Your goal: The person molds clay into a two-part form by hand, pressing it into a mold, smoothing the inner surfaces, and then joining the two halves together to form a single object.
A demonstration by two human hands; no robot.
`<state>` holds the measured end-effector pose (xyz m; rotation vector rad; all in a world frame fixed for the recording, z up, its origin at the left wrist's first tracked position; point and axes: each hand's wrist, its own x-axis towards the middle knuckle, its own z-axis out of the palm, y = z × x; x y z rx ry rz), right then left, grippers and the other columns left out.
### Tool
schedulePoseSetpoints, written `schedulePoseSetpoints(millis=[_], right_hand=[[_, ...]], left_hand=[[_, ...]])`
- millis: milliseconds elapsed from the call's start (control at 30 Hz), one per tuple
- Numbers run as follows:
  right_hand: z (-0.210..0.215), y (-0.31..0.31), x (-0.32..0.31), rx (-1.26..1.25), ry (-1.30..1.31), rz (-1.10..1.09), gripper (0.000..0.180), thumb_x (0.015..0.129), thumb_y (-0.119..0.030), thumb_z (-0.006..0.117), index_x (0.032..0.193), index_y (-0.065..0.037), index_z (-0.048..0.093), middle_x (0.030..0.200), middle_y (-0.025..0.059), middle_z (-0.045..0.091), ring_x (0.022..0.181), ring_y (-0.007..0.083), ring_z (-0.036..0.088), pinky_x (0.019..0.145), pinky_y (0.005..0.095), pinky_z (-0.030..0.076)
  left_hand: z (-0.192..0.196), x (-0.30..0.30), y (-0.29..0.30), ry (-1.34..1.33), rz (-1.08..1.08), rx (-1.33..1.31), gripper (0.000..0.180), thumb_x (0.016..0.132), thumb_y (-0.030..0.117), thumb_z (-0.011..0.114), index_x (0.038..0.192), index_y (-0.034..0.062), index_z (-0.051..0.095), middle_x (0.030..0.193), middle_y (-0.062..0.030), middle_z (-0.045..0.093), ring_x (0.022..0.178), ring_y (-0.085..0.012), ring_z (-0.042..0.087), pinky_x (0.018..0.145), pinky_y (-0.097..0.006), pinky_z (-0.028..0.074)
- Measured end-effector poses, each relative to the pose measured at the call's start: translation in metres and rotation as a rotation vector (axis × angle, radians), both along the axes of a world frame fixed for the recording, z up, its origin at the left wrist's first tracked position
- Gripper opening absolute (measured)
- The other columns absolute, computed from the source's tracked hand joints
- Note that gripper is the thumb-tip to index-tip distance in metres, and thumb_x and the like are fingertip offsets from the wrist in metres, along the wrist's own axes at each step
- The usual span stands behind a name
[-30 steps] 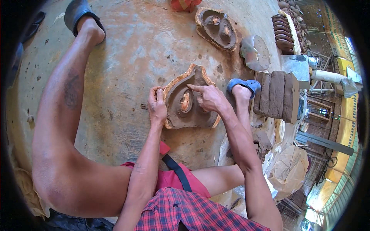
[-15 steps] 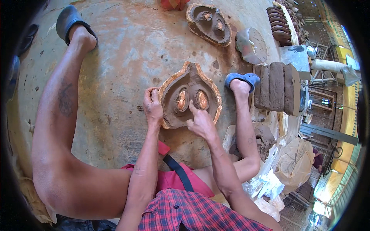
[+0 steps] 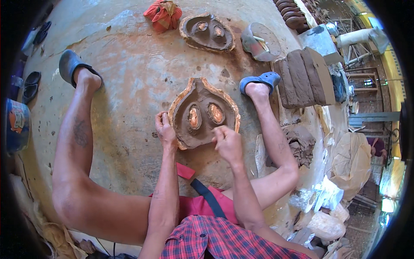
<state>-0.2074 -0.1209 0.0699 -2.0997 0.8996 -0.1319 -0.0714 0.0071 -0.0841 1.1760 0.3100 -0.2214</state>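
A plaster mould (image 3: 236,113) with a pale, rough rim and a narrow neck lies on the floor between my legs, lined with grey-brown clay (image 3: 202,95). Two oval rings of clay stand inside it, each around a bare orange-tan patch. My left hand (image 3: 165,130) is closed on the mould's left rim, thumb and fingers at the edge. Over the lower right of the mould is my right hand (image 3: 228,144), its fingers curled in. Whatever its fingertips may hold or touch is hidden.
Beyond lie a second clay-lined mould (image 3: 189,43), a red cloth bundle (image 3: 164,16) and a clear tub (image 3: 258,41) with sticks in it. On the right are stacked clay slabs (image 3: 297,80), a torn clay lump (image 3: 301,142) and plastic sheeting (image 3: 351,159). A blue bucket (image 3: 18,129) stands left.
My right hand has drawn back from between the two ovals toward the lower rim, and its pointing finger has curled in. My left hand keeps to the left rim. The whole view has shifted.
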Motion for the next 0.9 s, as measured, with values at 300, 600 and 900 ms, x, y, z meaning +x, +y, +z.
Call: schedulePoseSetpoints(millis=[300, 600, 900], right_hand=[[-0.021, 0.002, -0.014, 0.161, 0.064, -0.166, 0.039, 0.104, -0.034, 0.066, 0.085, 0.0, 0.07, 0.07, 0.0098, 0.073, 0.052, 0.0152, 0.068, 0.053, 0.0334, 0.055], [-0.042, -0.001, 0.004, -0.191, 0.026, 0.107, 0.034, 0.096, -0.03, 0.076, 0.085, 0.002, 0.074, 0.07, 0.017, 0.072, 0.058, 0.026, 0.069, 0.059, 0.0401, 0.056], [-0.021, -0.002, 0.031, -0.333, 0.547, 0.17, 0.066, 0.069, -0.066, 0.087, 0.088, -0.003, 0.082, 0.086, 0.0244, 0.076, 0.085, 0.0429, 0.076, 0.076, 0.0525, 0.06]], left_hand=[[-0.012, -0.017, 0.002, 0.042, 0.096, 0.083, 0.02, 0.109, 0.02, 0.052, 0.111, 0.0037, 0.063, 0.102, -0.0045, 0.064, 0.093, -0.014, 0.057, 0.086, -0.032, 0.049], [-0.011, -0.017, 0.0, 0.036, 0.128, 0.151, 0.021, 0.109, 0.019, 0.053, 0.113, 0.0022, 0.064, 0.102, -0.0058, 0.065, 0.093, -0.0158, 0.058, 0.086, -0.033, 0.049], [0.0, -0.023, 0.0, 0.04, 0.104, 0.196, 0.021, 0.109, 0.019, 0.053, 0.112, 0.0019, 0.064, 0.101, -0.006, 0.065, 0.091, -0.0161, 0.058, 0.086, -0.033, 0.049]])
